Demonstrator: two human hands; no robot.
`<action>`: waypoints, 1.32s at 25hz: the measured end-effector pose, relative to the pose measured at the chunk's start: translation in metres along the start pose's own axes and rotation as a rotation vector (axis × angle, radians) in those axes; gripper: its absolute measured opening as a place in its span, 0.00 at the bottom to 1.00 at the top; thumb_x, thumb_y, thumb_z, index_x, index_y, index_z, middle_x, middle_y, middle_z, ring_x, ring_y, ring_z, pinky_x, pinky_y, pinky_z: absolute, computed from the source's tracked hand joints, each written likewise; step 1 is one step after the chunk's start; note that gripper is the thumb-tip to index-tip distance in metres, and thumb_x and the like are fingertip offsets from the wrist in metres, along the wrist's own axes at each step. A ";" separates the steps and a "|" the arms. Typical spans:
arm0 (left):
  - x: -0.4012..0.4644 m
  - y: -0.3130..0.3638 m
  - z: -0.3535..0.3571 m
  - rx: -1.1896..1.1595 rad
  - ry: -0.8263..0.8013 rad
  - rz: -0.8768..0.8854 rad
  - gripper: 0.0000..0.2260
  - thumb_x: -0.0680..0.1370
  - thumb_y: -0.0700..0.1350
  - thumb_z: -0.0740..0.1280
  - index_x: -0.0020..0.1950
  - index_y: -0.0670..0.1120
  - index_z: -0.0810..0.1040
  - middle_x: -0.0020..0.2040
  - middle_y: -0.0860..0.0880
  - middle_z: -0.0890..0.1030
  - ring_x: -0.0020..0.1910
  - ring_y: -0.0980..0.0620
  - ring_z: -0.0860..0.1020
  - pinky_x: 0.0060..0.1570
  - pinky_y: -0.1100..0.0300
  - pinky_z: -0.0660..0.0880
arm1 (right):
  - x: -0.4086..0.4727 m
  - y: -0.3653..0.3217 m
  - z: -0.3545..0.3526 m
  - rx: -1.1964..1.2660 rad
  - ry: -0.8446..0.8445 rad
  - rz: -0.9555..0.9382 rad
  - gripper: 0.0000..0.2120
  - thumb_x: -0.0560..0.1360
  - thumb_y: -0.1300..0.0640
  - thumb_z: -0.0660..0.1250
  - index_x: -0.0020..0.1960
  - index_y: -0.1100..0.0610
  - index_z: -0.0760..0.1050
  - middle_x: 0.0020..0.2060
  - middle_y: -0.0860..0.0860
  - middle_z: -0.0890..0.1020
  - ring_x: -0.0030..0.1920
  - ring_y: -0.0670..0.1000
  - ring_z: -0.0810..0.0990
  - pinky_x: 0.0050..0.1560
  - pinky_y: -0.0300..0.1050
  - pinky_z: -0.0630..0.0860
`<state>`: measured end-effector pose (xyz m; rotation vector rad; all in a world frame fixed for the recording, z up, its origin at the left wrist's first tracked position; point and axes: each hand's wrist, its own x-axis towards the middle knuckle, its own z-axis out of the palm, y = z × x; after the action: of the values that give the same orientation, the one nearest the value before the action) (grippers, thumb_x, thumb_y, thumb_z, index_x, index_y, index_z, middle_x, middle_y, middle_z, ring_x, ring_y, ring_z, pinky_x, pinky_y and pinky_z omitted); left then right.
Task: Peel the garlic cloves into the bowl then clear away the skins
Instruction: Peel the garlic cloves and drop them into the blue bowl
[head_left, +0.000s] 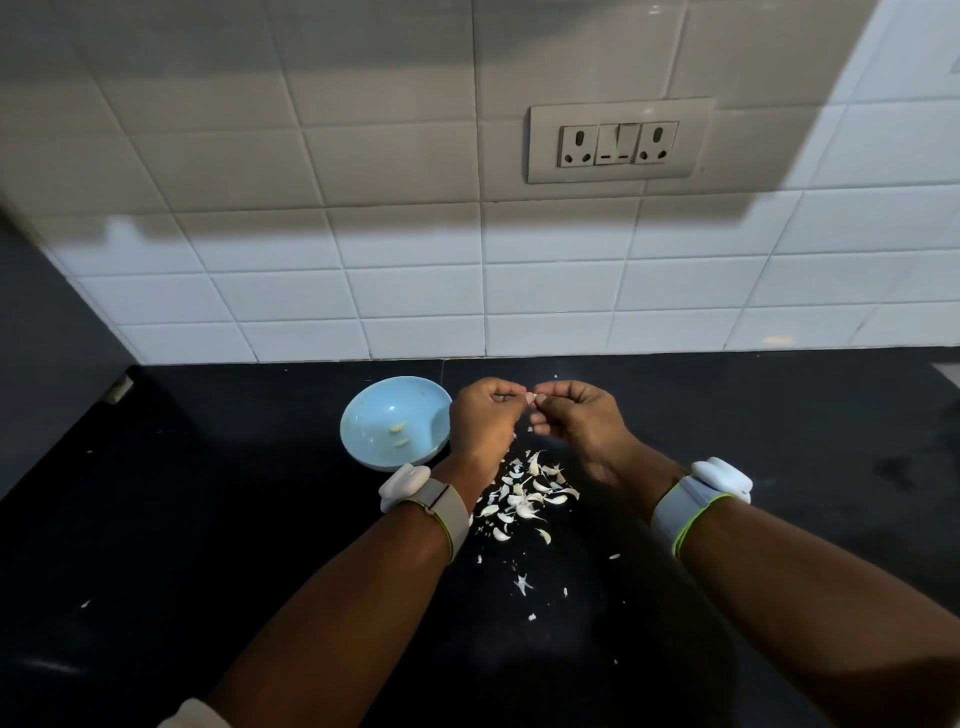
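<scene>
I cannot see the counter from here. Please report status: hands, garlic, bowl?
Left hand and right hand both pinch one garlic clove, mid-peel. Blue bowl holds two peeled cloves. Skins piled on counter, not cleared.

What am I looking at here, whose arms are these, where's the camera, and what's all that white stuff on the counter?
There is no machine here. The picture comes from one wide-angle camera worn on a person's head, looking forward and down, so the two arms reaching in from the bottom are that person's own. Each wrist carries a band with a small white device.

The left hand and right hand meet above a black counter, and together they pinch a garlic clove between the fingertips, apparently peeling it.

The white bits below the hands are garlic skins, heaped in a loose pile with a few flakes scattered nearer the camera. To the left stands a light blue bowl holding a couple of pale pieces that look like peeled cloves. Behind is a white tiled wall with a socket panel.
</scene>
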<state>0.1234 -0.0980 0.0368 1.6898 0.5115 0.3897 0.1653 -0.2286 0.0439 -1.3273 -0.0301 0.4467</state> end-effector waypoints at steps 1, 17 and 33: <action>0.002 -0.001 -0.005 0.009 0.008 0.006 0.02 0.73 0.46 0.77 0.42 0.51 0.85 0.37 0.53 0.85 0.36 0.56 0.82 0.38 0.53 0.80 | 0.001 0.001 0.005 0.000 0.003 0.007 0.04 0.80 0.68 0.68 0.54 0.63 0.79 0.39 0.56 0.84 0.35 0.49 0.82 0.38 0.41 0.83; 0.033 -0.050 -0.136 1.085 0.226 -0.109 0.15 0.82 0.51 0.58 0.52 0.52 0.85 0.54 0.50 0.83 0.59 0.44 0.76 0.60 0.48 0.64 | 0.010 0.046 0.044 -0.957 -0.246 -0.104 0.11 0.80 0.60 0.64 0.48 0.47 0.82 0.39 0.47 0.87 0.40 0.44 0.84 0.47 0.40 0.79; 0.011 -0.040 -0.121 0.706 0.399 0.349 0.10 0.78 0.44 0.67 0.56 0.51 0.85 0.44 0.52 0.85 0.50 0.44 0.80 0.53 0.49 0.66 | -0.010 0.083 0.079 -1.916 -0.589 -0.737 0.11 0.81 0.50 0.61 0.58 0.49 0.79 0.54 0.50 0.79 0.56 0.55 0.80 0.56 0.52 0.69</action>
<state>0.0648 0.0144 0.0185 2.4128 0.6972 0.8862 0.1104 -0.1448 -0.0117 -2.7364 -1.7473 0.0148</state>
